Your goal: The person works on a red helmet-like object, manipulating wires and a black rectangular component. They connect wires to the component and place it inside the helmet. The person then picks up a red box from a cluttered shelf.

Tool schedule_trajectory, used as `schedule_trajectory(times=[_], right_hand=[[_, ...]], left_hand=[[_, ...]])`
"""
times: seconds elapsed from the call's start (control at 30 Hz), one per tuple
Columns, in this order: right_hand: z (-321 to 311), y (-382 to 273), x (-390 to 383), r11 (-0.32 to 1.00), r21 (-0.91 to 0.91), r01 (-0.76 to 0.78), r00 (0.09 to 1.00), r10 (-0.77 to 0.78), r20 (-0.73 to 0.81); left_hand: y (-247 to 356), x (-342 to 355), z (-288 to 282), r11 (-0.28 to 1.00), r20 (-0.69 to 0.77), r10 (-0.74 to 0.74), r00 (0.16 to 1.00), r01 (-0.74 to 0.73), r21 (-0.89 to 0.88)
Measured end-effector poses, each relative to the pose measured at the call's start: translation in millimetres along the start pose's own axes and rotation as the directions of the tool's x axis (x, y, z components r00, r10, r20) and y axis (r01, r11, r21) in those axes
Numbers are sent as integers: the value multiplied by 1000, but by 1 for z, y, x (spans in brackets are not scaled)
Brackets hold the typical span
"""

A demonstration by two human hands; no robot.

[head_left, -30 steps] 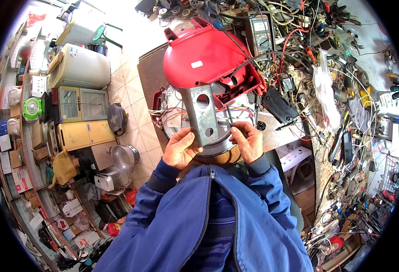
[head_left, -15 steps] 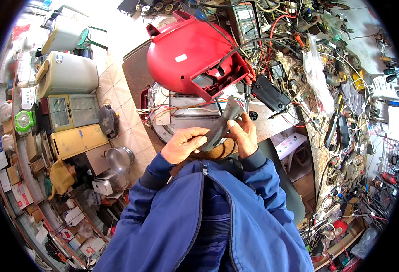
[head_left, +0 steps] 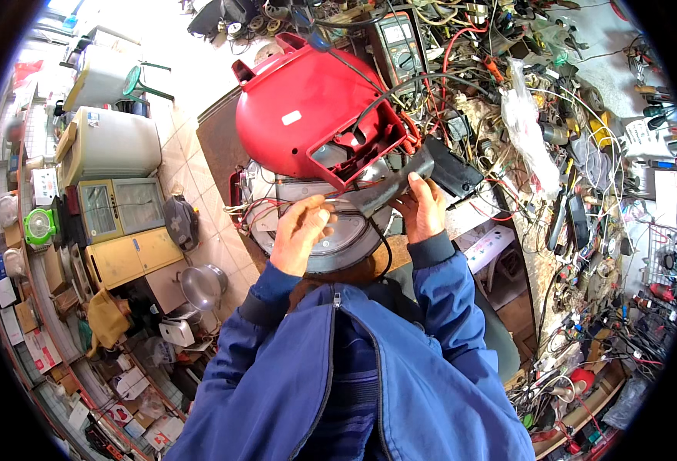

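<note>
1. Now the dark plate (head_left: 388, 190) is up in the air over the near side of the bench, just short of the red housing (head_left: 300, 115) and above the round grey base (head_left: 342, 250).

2. Over on the right, the right hand (head_left: 424, 211) has it, thumb on top and fingers tucked under, close to the plate's right end.

3. Across on the left, the left hand (head_left: 301, 234) has its fingers parted, level with the plate's left tip; whether a fingertip brushes it, I can't tell.

4. As for handling, it looks like bent sheet metal: stiff, fairly light, unlikely to break. Smooth faces could slide and the edges may be sharp, so the long folded sides, one hand towards each end, look the best hold.

5. Hard to read, though: the plate is seen almost edge-on, so its broad face barely shows, and the right fingers' underside grip is hidden. A black cable (head_left: 384, 240) disappears behind it, and the right end blends into the black box (head_left: 455, 170) beyond.
</note>
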State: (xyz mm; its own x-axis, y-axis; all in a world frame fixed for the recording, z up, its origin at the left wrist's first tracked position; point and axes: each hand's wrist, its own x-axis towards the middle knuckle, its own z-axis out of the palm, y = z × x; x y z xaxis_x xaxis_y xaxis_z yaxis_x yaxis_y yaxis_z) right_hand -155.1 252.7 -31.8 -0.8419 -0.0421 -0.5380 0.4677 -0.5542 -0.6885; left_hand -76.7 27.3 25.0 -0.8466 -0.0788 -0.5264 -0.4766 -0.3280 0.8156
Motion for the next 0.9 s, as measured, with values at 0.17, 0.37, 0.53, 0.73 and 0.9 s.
schedule_trajectory(times=[0.17,0.37,0.53,0.73,0.9], right_hand=[[9,-10,20,995,-37,-96,995,95,-8],[20,-7,43,985,-33,-167,985,166,-44],[20,-11,47,978,4,-208,978,208,32],[14,-15,42,964,-4,-264,963,264,61],[13,-17,35,977,-12,-213,975,213,56]], left_hand=[[-6,35,6,965,-24,-68,997,59,-254],[-8,59,-2,961,-136,-141,981,102,-258],[2,63,4,940,-105,-210,972,171,-295],[-13,70,9,924,-103,-225,969,179,-339],[-6,71,22,904,-122,-224,967,160,-396]])
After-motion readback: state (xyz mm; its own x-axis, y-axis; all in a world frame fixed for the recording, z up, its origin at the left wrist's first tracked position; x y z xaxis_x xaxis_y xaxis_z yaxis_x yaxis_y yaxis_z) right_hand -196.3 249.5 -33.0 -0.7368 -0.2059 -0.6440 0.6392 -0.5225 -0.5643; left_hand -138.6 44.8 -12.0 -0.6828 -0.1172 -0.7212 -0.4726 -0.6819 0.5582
